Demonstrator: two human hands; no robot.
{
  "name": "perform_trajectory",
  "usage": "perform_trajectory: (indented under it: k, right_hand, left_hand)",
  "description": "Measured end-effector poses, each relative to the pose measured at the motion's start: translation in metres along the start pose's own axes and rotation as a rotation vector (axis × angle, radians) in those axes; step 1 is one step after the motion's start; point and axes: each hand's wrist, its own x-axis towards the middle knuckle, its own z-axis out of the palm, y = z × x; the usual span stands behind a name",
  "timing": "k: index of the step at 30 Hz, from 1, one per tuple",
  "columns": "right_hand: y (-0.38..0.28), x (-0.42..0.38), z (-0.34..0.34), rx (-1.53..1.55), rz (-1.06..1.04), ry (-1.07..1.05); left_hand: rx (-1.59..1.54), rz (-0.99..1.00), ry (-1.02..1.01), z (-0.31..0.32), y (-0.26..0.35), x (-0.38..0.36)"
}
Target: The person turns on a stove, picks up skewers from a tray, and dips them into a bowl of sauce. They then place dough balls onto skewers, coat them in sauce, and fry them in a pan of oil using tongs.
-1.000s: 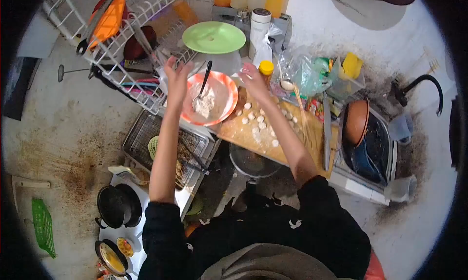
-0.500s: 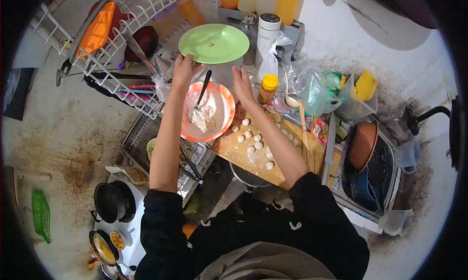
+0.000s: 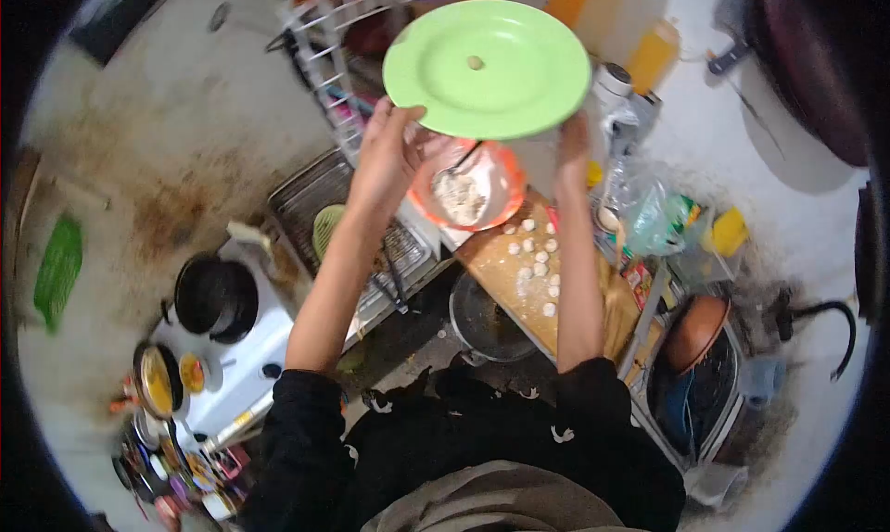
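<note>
A light green plate (image 3: 538, 64) is held up in the air between my hands, with one small pale ball (image 3: 475, 63) on it. My left hand (image 3: 385, 147) grips the plate's near left rim, thumb on top. At its near right rim is my right hand (image 3: 573, 147), closed on the edge, fingers blurred and partly behind the plate. Below the plate sits an orange-and-white bowl (image 3: 512, 182) with white doughy mixture (image 3: 459, 198) and a dark-handled spoon. Several small white dough balls (image 3: 527, 247) lie on a wooden board (image 3: 491, 263) beside the bowl.
A white wire rack (image 3: 329, 69) stands behind the plate at the left. On the right are a sink (image 3: 732, 384) holding a brown pan (image 3: 697, 333), plus plastic bags (image 3: 654, 217). A stove (image 3: 246, 347) with a black pot (image 3: 218, 296) is at the left.
The plate has come up, closer to me and to the right in view. My right hand, apart from it before, is now at its rim. My head view has turned.
</note>
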Motion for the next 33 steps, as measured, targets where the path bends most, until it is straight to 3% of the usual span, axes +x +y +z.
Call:
perform_trajectory:
  k: [2, 3, 4, 8, 14, 19, 21, 25, 30, 33]
  right_hand:
    - [-0.04, -0.012, 0.016, 0.162, 0.032, 0.028]
    - [-0.041, -0.007, 0.008, -0.241, 0.029, 0.053]
    - [-0.06, -0.016, 0.013, -0.428, -0.017, 0.074]
    - [-0.112, -0.053, 0.037, -0.375, -0.053, -0.01]
    - [-0.09, -0.141, 0.08, -0.246, 0.153, -0.222]
    - [-0.054, -0.241, 0.174, -0.324, 0.276, -0.328]
    - [-0.027, -0.259, 0.2, -0.396, 0.182, -0.679]
    - [-0.012, -0.304, 0.272, -0.39, 0.166, -0.826]
    - [-0.016, -0.339, 0.339, -0.812, -0.242, -0.895]
    - [-0.027, -0.347, 0.369, -1.003, -0.312, -1.007]
  left_hand:
    - [0.001, 0.006, 0.007, -0.018, 0.015, -0.04]
    - [0.005, 0.004, 0.004, -0.031, 0.021, -0.062]
    - [0.036, -0.004, 0.061, -0.033, 0.032, -0.088]
    - [-0.063, -0.134, 0.198, -0.08, 0.051, -0.196]
    - [-0.045, -0.189, 0.508, -0.16, 0.056, -0.35]
    - [-0.033, -0.165, 0.687, -0.217, 0.049, -0.435]
    - [0.004, -0.156, 0.785, -0.241, 0.041, -0.459]
    - [0.036, -0.15, 0.88, -0.274, 0.037, -0.49]
    - [0.016, -0.154, 0.923, -0.284, 0.051, -0.504]
    - [0.01, -0.151, 0.923, -0.293, 0.056, -0.508]
